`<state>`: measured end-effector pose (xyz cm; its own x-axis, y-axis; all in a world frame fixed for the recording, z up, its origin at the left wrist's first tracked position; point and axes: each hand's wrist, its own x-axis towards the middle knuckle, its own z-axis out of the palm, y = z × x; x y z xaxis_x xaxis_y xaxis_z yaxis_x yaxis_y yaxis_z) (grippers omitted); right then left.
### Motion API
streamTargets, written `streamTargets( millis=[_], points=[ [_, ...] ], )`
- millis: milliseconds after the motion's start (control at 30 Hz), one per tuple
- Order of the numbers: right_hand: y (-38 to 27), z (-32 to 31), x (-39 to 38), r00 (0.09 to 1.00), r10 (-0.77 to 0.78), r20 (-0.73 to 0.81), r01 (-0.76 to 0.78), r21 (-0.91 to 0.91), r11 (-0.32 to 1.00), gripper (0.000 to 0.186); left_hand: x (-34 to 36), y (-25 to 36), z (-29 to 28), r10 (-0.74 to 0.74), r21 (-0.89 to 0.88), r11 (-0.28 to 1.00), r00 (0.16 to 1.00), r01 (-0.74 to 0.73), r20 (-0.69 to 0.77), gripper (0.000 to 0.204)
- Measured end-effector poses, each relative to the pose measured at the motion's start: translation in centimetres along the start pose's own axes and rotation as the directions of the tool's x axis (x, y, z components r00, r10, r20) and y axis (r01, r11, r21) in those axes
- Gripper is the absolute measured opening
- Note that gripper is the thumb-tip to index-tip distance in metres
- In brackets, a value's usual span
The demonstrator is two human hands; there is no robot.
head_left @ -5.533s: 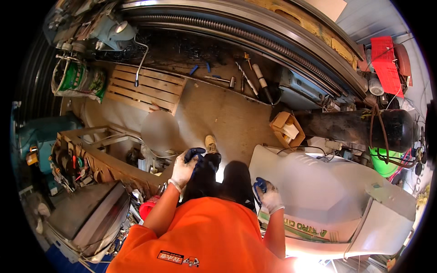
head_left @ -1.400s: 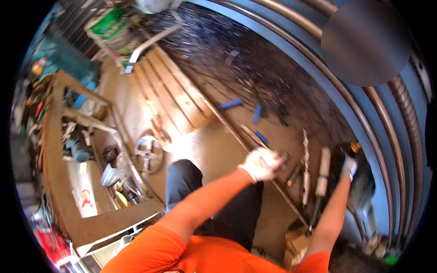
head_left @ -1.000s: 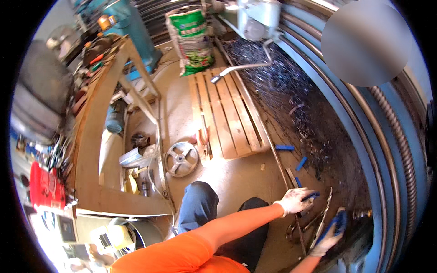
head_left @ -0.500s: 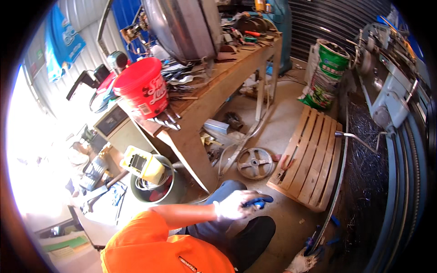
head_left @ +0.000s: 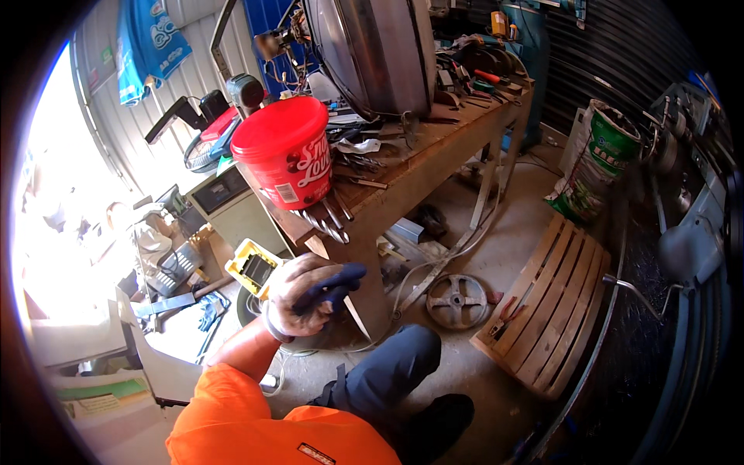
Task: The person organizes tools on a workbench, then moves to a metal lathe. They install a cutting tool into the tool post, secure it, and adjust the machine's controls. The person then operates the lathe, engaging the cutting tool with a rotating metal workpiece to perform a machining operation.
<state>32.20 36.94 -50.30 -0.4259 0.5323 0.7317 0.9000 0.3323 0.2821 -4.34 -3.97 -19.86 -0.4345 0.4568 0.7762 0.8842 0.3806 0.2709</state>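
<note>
The blue-handled tool [head_left: 329,287] sits in the left hand [head_left: 301,298], in front of the near corner of the workbench [head_left: 434,159] and above the person's knee. Its handle is dark blue and smooth, thick and rounded; a pale, flat, tapering blade runs down and to the right from under the hand toward the knee. The left hand wears a light, worn glove, and its fingers are curled tight around the handle, clamped on it. The wrist is bent, and the bare forearm rises from an orange sleeve [head_left: 232,418] at the lower edge. The right hand is out of sight.

Just behind the hand a yellow boxy device [head_left: 252,267] lies low beside the bench leg. On the bench's near corner stands a red plastic bucket [head_left: 288,159] with a rounded lid, next to long steel bits that jut over the edge. The benchtop is rough brown wood strewn with hand tools. On the dusty concrete floor lie a spoked metal wheel [head_left: 457,301] and, to its right, a slatted wooden pallet [head_left: 554,298]. A green-and-white sack [head_left: 601,167] leans farther back.
</note>
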Motion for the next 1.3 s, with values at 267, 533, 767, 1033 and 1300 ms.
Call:
streamTargets(
  millis=[267,533,767,1033,1300],
  points=[
    [-0.2,0.2,0.8,0.991,-0.082,-0.108,0.072,-0.089,0.993,0.062,-0.3,-1.8,-0.9,-0.061,0.063,0.995,0.975,0.076,-0.216,0.051],
    [-1.7,-0.2,1.2,0.998,-0.040,0.056,0.040,0.001,0.999,0.059,-0.2,-1.6,-0.9,-0.295,-0.326,0.935,0.819,0.141,-0.493,0.044],
    [-1.8,0.2,0.3,0.705,0.087,0.704,-0.117,-0.007,0.993,0.073,6.7,2.0,-7.5,-0.631,-0.764,0.570,0.757,0.303,-0.171,0.028],
    [-3.7,-7.3,16.8,0.070,-0.229,0.971,-0.234,0.239,0.942,0.072,11.5,0.4,-16.1,-0.587,0.203,0.773,0.799,0.602,-0.132,0.027],
    [-12.4,-18.6,29.0,0.215,-0.666,0.714,-0.504,0.666,0.551,0.046,14.3,-0.9,-14.8,-0.885,-0.596,-0.459,-0.283,0.659,0.369,0.043]
  ],
)
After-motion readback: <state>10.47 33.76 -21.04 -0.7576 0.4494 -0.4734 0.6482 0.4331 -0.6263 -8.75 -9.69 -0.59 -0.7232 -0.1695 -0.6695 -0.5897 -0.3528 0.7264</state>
